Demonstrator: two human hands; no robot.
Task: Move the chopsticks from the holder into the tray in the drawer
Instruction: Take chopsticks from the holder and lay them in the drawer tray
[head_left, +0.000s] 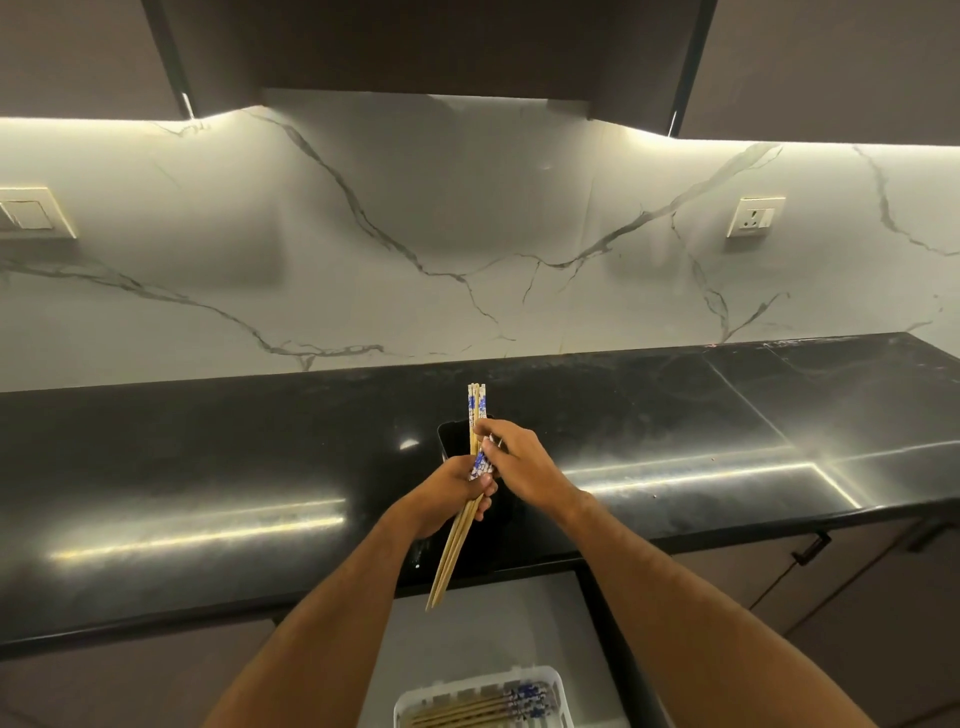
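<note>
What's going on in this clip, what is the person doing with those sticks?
A person is emptying a black holder on the dark countertop. The left hand grips a bundle of wooden chopsticks with blue-patterned tops, while the right hand pinches more chopsticks at the holder's mouth. Below, in the open drawer, a white tray already holds several chopsticks, so the job looks partly done.

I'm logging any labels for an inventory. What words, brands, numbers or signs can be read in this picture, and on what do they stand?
None can be read.
The chopsticks bear a blue and white pattern on their tops, not letters that I can make out.
The wall socket and switch plate show no legible marking.
</note>
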